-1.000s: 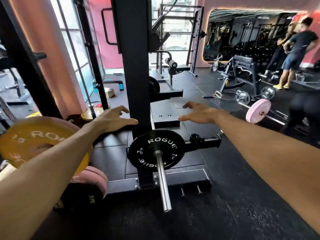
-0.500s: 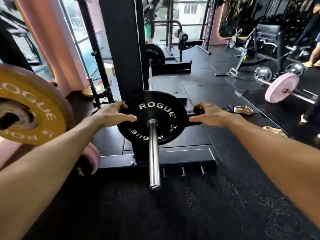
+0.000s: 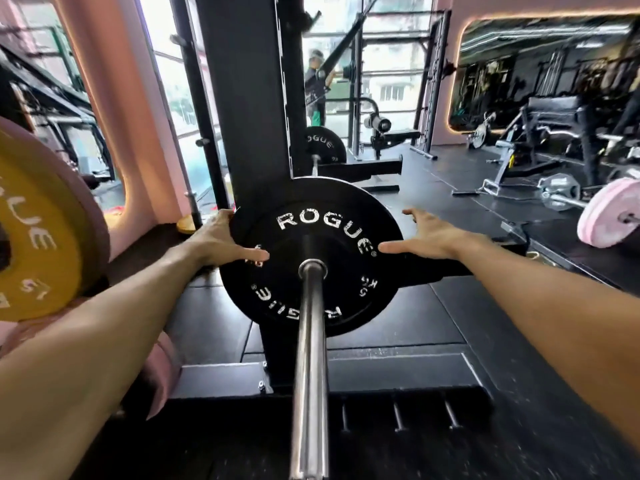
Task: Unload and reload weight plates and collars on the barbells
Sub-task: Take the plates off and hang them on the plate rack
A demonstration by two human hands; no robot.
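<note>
The black plate (image 3: 311, 256) is threaded on the steel barbell sleeve (image 3: 309, 358), seated well in from the sleeve's bare end, which runs back between the two forearms. No collar is seen outboard of it. It is taken at its rim by the left hand (image 3: 221, 242): the fingers are wrapped over the edge at that side and the thumb is laid flat across the face, pointing toward the hub. The right hand (image 3: 427, 233) is spread wide at the opposite rim, thumb reaching onto the face near the white lettering, fingers straight; whether the rim is actually touched there cannot be told, and nothing is clamped by it yet.

The plate is judged rigid and dense, rubber-faced, so a fair grip is expected rather than a slippery one; a "5 KG" mark is read on the face, so moderate weight is assumed. A hold at opposite points of the rim, kept level, is what a straight pull along the sleeve calls for; a one-sided tug is likely to cock the plate and bind it on the steel.

Outward of the left hand, a yellow plate (image 3: 31, 237) is hung close by. Beyond both hands the black rack upright (image 3: 242, 98) is stood, and far out past the right hand a pink plate (image 3: 609, 216) is seen on another bar.
</note>
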